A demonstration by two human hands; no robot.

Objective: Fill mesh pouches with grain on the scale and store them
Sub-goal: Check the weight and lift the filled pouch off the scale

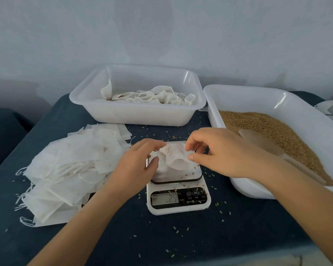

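Mesh pouch [173, 156] on kitchen scale [178, 189] platform, pinched at left edge by left hand [136, 162], at right edge by right hand [219, 150]. Grain tray [258, 96] right of scale; empty pouch stack [69, 169] left; filled-pouch tub [138, 114] behind.

scale [178, 191] sits mid-surface [161, 237] with a pouch [174, 157] on it. pouch pile [69, 169] lies left of it, grain tray [277, 135] right with a scoop [261, 141] in it, tray of pouches [138, 95] behind.
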